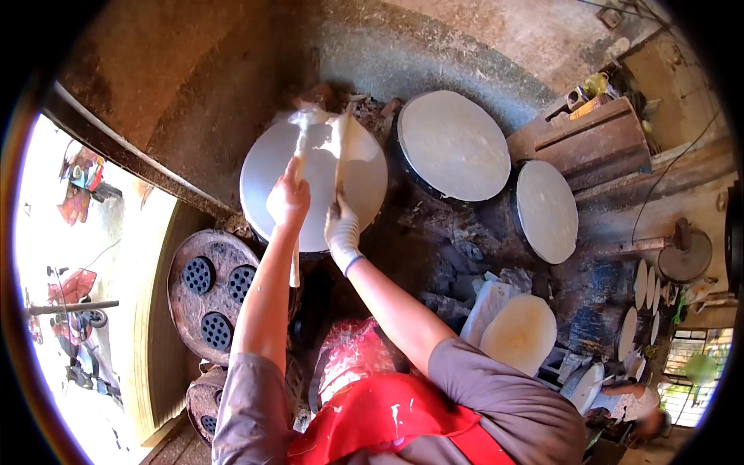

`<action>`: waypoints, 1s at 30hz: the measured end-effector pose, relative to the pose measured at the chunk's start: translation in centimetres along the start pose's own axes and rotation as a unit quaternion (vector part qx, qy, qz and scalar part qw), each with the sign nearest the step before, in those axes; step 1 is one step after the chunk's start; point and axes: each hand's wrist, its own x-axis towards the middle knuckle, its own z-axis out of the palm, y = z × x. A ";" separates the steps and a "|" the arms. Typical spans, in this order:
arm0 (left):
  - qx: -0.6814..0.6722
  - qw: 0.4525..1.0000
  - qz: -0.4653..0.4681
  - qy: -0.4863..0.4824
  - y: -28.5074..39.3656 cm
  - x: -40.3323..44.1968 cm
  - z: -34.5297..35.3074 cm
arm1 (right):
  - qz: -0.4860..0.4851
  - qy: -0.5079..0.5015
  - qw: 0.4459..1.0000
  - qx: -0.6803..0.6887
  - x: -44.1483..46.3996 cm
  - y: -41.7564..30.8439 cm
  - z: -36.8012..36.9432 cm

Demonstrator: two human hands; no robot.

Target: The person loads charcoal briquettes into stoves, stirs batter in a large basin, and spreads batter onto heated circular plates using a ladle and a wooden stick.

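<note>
Left hand [288, 203] and right hand [342, 232] squeeze sticks [339, 172]; past them, the white round [267, 174] looks partly done, mostly left flat.

Round white-topped vessel [267, 186], brown round stand [184, 310], three black perforated blocks [198, 275] on it

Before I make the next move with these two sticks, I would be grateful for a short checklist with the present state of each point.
1. Left hand closed on its stick: ok.
2. Right hand closed on the other stick: ok.
3. Both sticks over the leftmost round white top: ok.
4. Gloves on both hands: not ok; only the right is gloved.
5. Far stick ends free of anything clinging: cannot tell; haze and glare blur them.
</note>
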 end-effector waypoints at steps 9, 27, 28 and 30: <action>-0.057 0.994 -0.092 0.013 -3.0 -1.5 -0.9 | -0.005 -0.026 0.993 -0.115 -2.1 1.3 -7.0; -0.214 0.954 -0.206 0.040 -5.4 -4.3 -0.4 | -0.016 -0.145 0.986 -0.075 0.6 -1.1 -4.1; -0.234 0.949 -0.208 0.047 -5.0 -4.5 -0.5 | -0.027 -0.156 0.986 -0.060 0.6 -1.5 -3.3; -0.271 0.937 -0.216 0.039 -4.5 -5.1 -1.3 | -0.041 -0.183 0.980 -0.072 0.9 -1.8 -3.8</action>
